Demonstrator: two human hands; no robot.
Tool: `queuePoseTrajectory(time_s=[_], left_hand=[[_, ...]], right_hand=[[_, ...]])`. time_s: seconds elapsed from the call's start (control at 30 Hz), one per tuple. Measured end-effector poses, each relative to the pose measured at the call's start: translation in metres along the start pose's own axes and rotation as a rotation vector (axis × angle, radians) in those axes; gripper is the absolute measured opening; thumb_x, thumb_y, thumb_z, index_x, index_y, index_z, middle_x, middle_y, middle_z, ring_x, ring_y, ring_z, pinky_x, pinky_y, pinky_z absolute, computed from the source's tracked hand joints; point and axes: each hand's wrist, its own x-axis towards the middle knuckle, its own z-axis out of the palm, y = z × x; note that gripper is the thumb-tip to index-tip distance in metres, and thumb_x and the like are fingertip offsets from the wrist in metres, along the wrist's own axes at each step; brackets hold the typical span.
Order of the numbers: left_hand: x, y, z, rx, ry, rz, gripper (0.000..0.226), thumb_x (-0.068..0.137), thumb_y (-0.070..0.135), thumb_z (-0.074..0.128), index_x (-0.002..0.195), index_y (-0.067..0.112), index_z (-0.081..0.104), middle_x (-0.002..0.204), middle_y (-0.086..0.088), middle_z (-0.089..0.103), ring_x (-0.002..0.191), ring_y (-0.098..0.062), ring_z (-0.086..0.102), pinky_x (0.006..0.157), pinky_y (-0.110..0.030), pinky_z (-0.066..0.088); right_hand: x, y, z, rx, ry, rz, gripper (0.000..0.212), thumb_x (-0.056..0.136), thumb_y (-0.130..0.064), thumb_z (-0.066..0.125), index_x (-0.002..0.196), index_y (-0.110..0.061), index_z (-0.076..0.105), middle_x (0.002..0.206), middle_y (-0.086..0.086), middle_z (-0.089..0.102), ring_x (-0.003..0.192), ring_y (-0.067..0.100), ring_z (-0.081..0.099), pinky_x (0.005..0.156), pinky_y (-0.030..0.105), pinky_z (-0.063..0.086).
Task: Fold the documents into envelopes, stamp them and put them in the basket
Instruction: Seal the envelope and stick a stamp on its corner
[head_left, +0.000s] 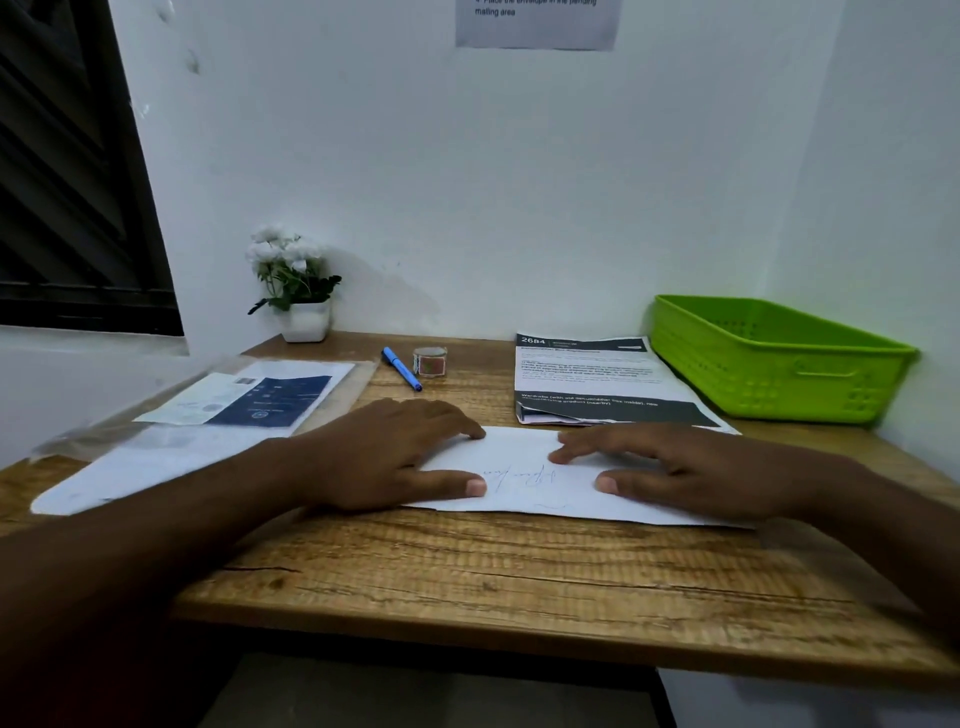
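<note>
while both lie flat and uncurled, gripping nothing, the left hand (395, 457) and right hand (691, 467) pin the white paper (524, 483) under them, probably to crease a fold. document or envelope, i cannot tell. past the hands sit the stamp roll (430, 361) and green basket (753, 374).

I'm seeing the desk (467, 582) showing matt wood grain, rough with cracks towards its front edge. The white paper sheet (524, 483) at its middle is looking smooth and matt. The green basket (769, 358) at the back right corner is showing perforated plastic, and the clear sleeve (343, 395) along the left edge is glinting glossy.
</note>
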Motion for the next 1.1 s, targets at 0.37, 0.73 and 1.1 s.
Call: queuePoseTrajectory(time_s=[0.37, 0.73, 1.1], left_hand=[[-0.006, -0.016, -0.006, -0.026, 0.004, -0.119, 0.070, 0.080, 0.074, 0.026, 0.138, 0.037, 0.039, 0.141, 0.021, 0.042, 0.099, 0.021, 0.035, 0.087, -0.010, 0.027], [0.066, -0.042, -0.027, 0.178, 0.164, -0.187, 0.050, 0.091, 0.050, 0.054, 0.133, 0.023, 0.047, 0.128, 0.003, 0.057, 0.110, -0.014, 0.054, 0.086, -0.030, 0.038], [0.121, -0.092, -0.009, 0.298, 0.190, -0.370, 0.052, 0.090, 0.049, 0.051, 0.135, 0.023, 0.045, 0.136, -0.004, 0.051, 0.123, -0.024, 0.047, 0.097, -0.041, 0.036]], right_hand=[[0.020, -0.007, 0.010, -0.185, 0.161, -0.036, 0.039, 0.098, -0.050, 0.045, 0.137, -0.047, 0.047, 0.145, -0.026, 0.044, 0.131, -0.010, 0.037, 0.110, 0.024, 0.032], [0.089, 0.016, -0.016, -0.182, 0.471, 0.112, 0.022, 0.094, -0.041, 0.052, 0.102, -0.033, 0.070, 0.103, -0.016, 0.069, 0.081, -0.010, 0.056, 0.081, 0.033, 0.046], [0.105, 0.041, -0.001, -0.229, 0.613, 0.222, 0.017, 0.090, -0.027, 0.056, 0.092, -0.032, 0.072, 0.092, -0.013, 0.071, 0.085, 0.006, 0.060, 0.077, 0.030, 0.041]])
